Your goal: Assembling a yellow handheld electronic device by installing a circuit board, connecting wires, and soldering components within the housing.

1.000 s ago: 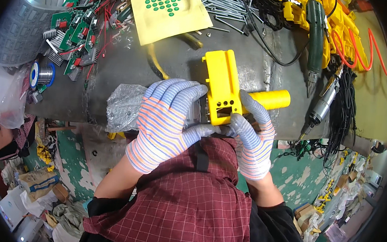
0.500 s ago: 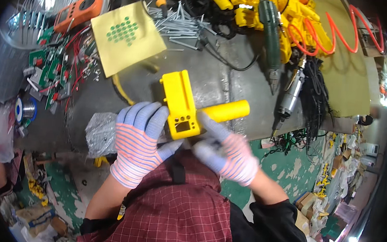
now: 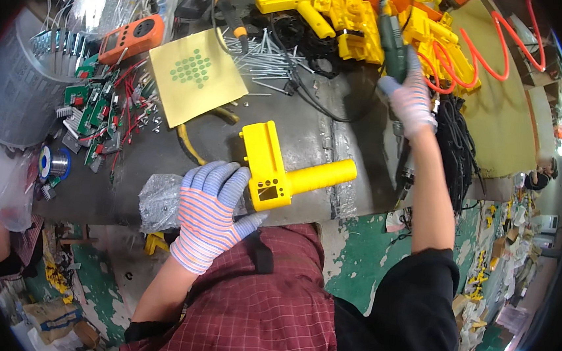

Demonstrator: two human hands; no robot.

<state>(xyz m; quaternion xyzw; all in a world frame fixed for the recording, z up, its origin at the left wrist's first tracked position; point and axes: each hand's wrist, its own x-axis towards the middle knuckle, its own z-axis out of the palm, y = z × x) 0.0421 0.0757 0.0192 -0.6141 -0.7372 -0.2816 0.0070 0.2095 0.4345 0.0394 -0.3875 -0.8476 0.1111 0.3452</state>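
Observation:
At the table's front edge rests a yellow plastic housing (image 3: 268,168), with a boxy body, small round holes, a rectangular window and a tube-like handle pointing right. My left hand (image 3: 211,213), in a striped glove, grips its left side, fingers along the edge and thumb at the lower end. My right hand (image 3: 414,97), gloved alike and a little blurred, is up at the far right. Its fingers and thumb are closed about the body of a green electric screwdriver (image 3: 392,42). The tool's lower part is partly hidden behind the hand.
A yellow sheet with green dots (image 3: 200,70) lies near loose screws (image 3: 267,59) and a yellow-handled tool (image 3: 187,145). Circuit boards (image 3: 91,108), a solder spool (image 3: 55,163) and an orange meter (image 3: 131,37) sit left. Yellow housings (image 3: 346,22) pile up behind; a red coiled hose (image 3: 494,67) hangs right.
My right hand has left the housing and moved up and right to the green electric screwdriver. My left hand stays on the housing. The whole view has shifted slightly.

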